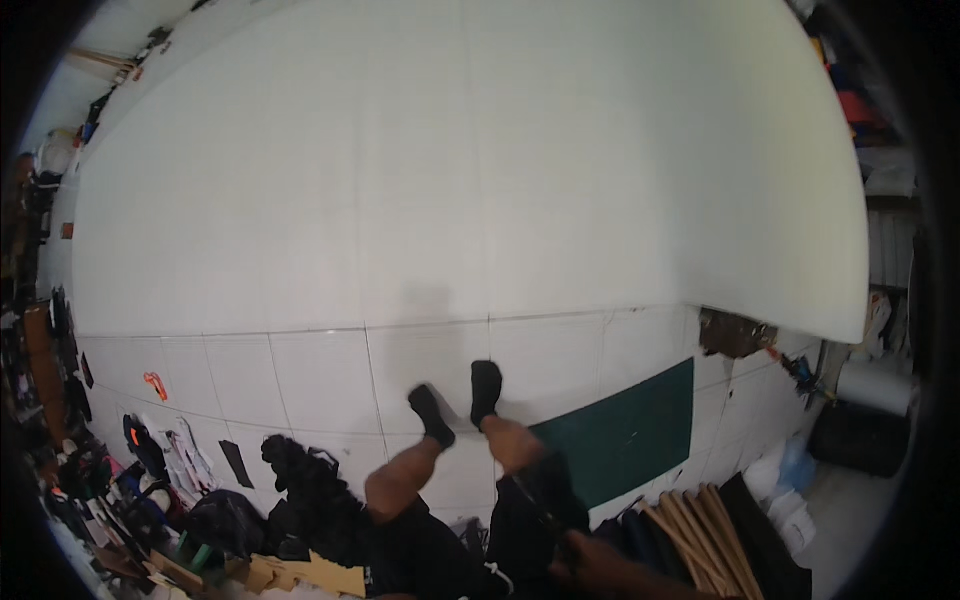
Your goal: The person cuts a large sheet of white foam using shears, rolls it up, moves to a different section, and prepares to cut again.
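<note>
Fingers on the right hand (582, 560) can't be made out tbh, left hand isn't seen, and brown tubes (704, 540) are bunched, probably to save space.

There are two black socks (486, 388), one right hand (585, 566) near, one green sheet (630, 432) right, at least four brown rolls (716, 535) near right.
</note>
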A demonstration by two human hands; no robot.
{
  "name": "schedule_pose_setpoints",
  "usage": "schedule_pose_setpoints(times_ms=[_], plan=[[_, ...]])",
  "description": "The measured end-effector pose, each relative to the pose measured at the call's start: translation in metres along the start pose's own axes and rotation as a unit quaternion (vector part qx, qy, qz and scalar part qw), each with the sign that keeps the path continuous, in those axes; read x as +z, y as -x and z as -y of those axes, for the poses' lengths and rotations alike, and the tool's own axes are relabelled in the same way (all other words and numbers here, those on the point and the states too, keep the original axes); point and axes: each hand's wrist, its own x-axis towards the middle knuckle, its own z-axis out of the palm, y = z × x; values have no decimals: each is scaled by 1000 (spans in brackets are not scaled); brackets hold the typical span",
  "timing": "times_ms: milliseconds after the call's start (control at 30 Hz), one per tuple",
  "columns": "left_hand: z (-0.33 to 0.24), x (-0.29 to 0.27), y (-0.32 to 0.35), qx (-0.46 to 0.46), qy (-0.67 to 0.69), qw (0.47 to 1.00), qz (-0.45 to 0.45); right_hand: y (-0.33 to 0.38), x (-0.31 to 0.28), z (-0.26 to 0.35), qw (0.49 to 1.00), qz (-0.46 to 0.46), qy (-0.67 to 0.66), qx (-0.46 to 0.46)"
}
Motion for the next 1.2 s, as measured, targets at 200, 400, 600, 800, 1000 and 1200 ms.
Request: schedule_pose_setpoints(times_ms=[200,400,600,800,1000,1200], plan=[[79,-65,-152,-42,-96,982,157,-197,-82,82,977,-156,132,-61],[84,-248,-458,176,-479,799,-319,-420,-192,65,888,-365,182,-212],[68,-294,-631,283,-383,798,-369,-569,-212,0,902,-351,200,-151],[72,-284,-667,321,-427,770,-348,-596,-190,-52,910,-338,143,-193],[53,-291,-667,308,-414,783,-346,-574,-165,-90,922,-335,48,-187],[64,-278,-697,338,-448,719,-409,-588,-107,-157,944,-282,-69,-159]])
